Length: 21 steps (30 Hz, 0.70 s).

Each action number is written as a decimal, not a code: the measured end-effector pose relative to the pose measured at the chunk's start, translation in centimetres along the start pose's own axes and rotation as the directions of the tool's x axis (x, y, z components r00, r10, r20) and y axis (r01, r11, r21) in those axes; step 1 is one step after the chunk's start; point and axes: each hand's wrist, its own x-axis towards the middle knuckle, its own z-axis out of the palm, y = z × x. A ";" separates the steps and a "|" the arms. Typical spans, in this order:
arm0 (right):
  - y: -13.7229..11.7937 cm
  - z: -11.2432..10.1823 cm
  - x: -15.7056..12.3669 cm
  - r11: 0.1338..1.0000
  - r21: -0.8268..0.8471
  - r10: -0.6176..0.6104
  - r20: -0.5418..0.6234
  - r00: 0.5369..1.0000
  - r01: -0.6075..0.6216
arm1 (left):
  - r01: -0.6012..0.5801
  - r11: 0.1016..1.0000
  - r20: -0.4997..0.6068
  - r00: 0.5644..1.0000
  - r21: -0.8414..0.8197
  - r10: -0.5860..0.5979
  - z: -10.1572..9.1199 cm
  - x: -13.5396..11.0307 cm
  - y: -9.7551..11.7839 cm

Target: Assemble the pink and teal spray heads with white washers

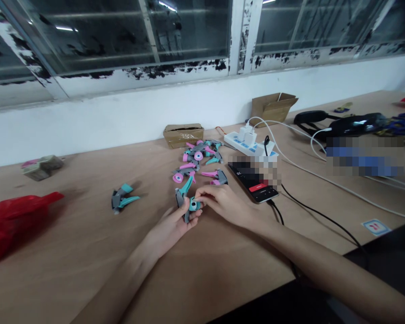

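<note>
My left hand (173,225) is wrapped round a grey and teal trigger spray head (180,198), its teal lever pointing up and its round teal collar turned towards me. The fingers of my right hand (222,202) are pinched together at the collar's rim; whatever small thing they hold is hidden. Another grey and teal spray head (121,198) lies by itself on the left. Just beyond my hands is a loose pile of spray heads (199,155) in grey with pink or teal parts. One pink and grey spray head (219,176) lies nearest my right hand.
A phone (253,182) with a cable lies right of my hands. Behind it are a white power strip (249,146) with chargers, and two cardboard boxes (184,135). A red plastic bag (16,220) and a small greenish block (42,168) lie left. White cables cross the right side.
</note>
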 end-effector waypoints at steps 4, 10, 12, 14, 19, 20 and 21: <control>0.0 -0.1 0.1 1.000 -0.018 -0.023 0.005 1.000 0.023 | -0.009 1.000 0.006 1.000 0.019 0.009 0.2 0.0 0.1; 0.0 -0.4 0.1 1.000 0.000 -0.017 0.027 0.999 0.017 | -0.008 1.000 -0.004 1.000 0.014 0.008 0.1 0.0 0.0; -0.1 -0.5 0.1 1.000 0.014 -0.017 0.030 0.999 0.016 | -0.010 1.000 -0.002 1.000 0.008 0.010 0.0 0.0 0.0; -0.2 -0.6 0.1 1.000 0.027 -0.011 0.041 0.999 0.009 | -0.010 1.000 0.008 1.000 -0.002 0.010 0.0 0.0 0.0; -0.4 -0.8 0.0 0.997 0.072 0.021 0.081 0.996 -0.027 | -0.014 1.000 0.015 1.000 0.004 0.013 0.0 0.0 0.0; -0.3 -0.9 0.1 0.997 0.074 0.028 0.085 0.996 -0.034 | -0.014 1.000 0.013 1.000 0.012 0.014 0.0 0.0 0.0; -0.3 -0.9 0.1 0.997 0.073 0.034 0.087 0.996 -0.040 | -0.012 1.000 0.012 1.000 0.022 0.012 0.1 0.0 0.0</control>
